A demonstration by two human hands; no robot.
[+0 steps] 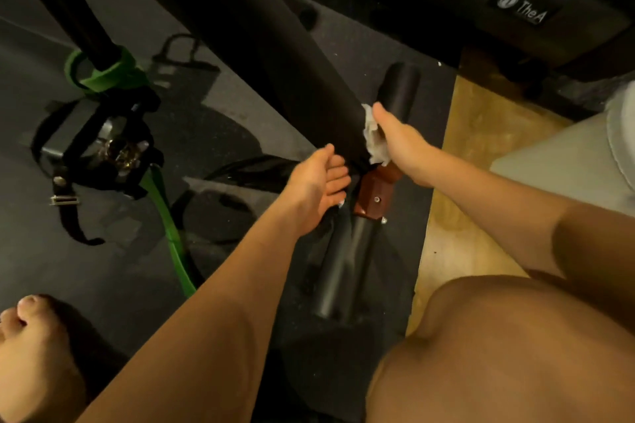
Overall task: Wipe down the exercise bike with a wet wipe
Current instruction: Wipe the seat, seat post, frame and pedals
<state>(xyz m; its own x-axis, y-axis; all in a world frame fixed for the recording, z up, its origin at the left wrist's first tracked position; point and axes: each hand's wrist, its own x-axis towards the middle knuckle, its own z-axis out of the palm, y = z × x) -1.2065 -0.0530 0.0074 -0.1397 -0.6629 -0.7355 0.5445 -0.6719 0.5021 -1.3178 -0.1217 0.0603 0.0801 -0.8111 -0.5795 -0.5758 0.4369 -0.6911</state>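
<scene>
- Right hand (398,142) holds a crumpled wipe (371,134) against the lower end of the bike's black tube (275,55)
- Left hand (318,184) is slack, fingers loose, touching the tube's foot, just beside the right
- Brown bracket (372,194) below them sits on the base bar (343,271), on a dark mat (213,134)

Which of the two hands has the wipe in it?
The right hand, the one farther up the black frame tube: it holds the white wet wipe against it. The left hand, lower down, holds no wipe.
</scene>
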